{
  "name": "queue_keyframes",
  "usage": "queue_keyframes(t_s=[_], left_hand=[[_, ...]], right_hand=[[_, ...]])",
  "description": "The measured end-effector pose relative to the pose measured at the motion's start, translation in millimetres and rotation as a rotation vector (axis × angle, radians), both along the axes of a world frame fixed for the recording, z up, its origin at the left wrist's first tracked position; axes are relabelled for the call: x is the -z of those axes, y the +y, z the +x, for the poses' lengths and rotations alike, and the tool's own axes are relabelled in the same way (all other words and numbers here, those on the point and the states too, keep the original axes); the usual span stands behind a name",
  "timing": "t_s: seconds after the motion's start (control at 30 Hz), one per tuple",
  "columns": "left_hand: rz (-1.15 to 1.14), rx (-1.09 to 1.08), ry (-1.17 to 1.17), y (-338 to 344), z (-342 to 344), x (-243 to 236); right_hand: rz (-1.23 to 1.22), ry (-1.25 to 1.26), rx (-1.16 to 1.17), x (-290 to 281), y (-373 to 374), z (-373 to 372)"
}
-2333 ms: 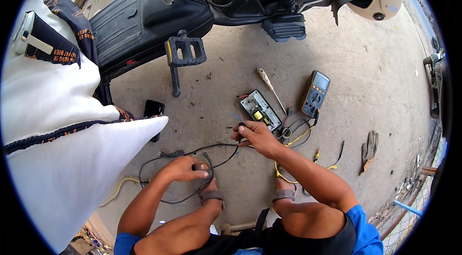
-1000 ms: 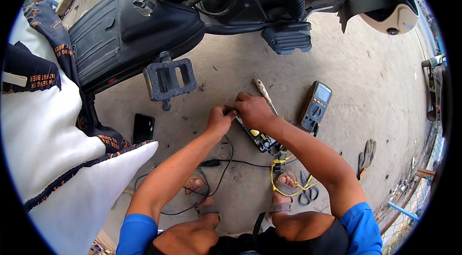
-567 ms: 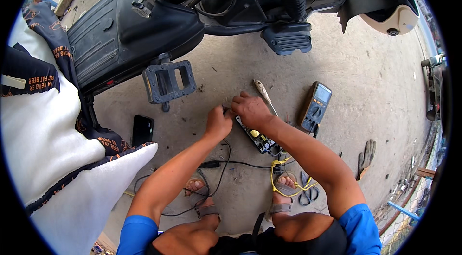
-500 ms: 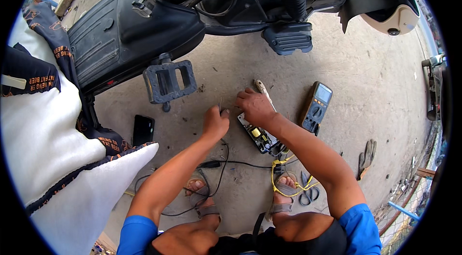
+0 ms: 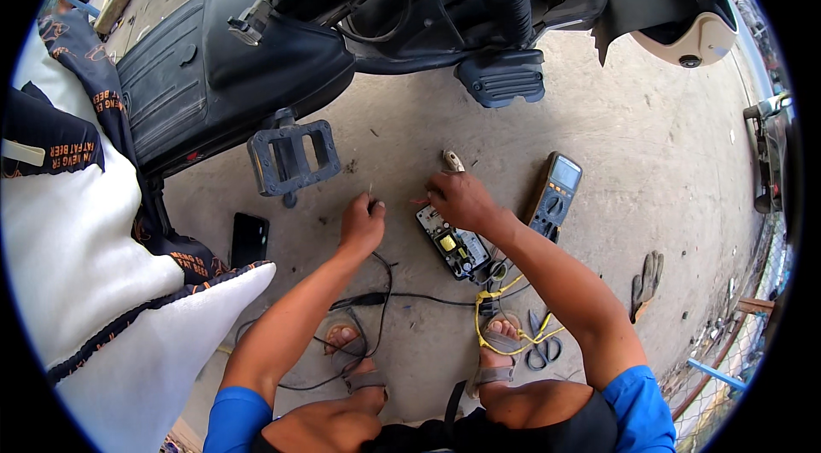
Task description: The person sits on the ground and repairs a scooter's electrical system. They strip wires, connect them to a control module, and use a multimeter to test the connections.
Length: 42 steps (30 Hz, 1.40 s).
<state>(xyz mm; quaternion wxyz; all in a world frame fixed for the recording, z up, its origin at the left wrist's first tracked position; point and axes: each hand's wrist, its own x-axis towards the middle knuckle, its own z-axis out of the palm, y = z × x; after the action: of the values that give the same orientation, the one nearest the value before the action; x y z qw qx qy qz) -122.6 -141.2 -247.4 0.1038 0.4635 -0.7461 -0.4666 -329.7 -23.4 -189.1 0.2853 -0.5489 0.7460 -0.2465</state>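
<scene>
My left hand point(image 5: 363, 224) is closed in a pinch on the end of a black cable point(image 5: 389, 275), and a short, thin tip pokes up from its fingers. The cable trails down to the ground in loops. To its right, my right hand point(image 5: 460, 199) is bent closed over the top end of an open circuit board in a black case point(image 5: 459, 250). A thin reddish wire sticks out leftward from its fingertips. Just beyond that hand a pale-handled tool point(image 5: 453, 161) lies partly hidden. A multimeter point(image 5: 556, 195) lies to the right.
A black electric scooter point(image 5: 248, 60) with a pedal point(image 5: 293, 156) stands across the far side. Scissors point(image 5: 543, 352) and yellow wire point(image 5: 513, 349) lie by my right foot. A phone point(image 5: 250, 238) lies left, a glove point(image 5: 647, 285) right. A white padded cover point(image 5: 77, 282) hangs at left.
My left hand has shifted slightly left and down with the cable. My right hand has pulled back a little from the board's top, and the reddish wire now shows at its fingertips.
</scene>
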Motion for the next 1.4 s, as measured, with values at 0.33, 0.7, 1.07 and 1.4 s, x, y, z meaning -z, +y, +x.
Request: queue_keyframes(t_s=[0.33, 0.7, 1.07, 1.4], left_hand=[[-0.216, 0.064, -0.023, -7, 5, 0], [0.071, -0.001, -0.041, -8, -2, -26], [-0.743, 0.141, 0.033, -2, -16, -53], [-0.434, 0.463, 0.110, 20, -48, -35]], right_hand=[[-0.127, -0.144, 0.151, 6, 1, 1], [-0.088, -0.128, 0.166, 7, 2, -5], [-0.045, -0.107, 0.160, 7, 4, -10], [-0.032, -0.048, 0.162, 15, -1, -1]])
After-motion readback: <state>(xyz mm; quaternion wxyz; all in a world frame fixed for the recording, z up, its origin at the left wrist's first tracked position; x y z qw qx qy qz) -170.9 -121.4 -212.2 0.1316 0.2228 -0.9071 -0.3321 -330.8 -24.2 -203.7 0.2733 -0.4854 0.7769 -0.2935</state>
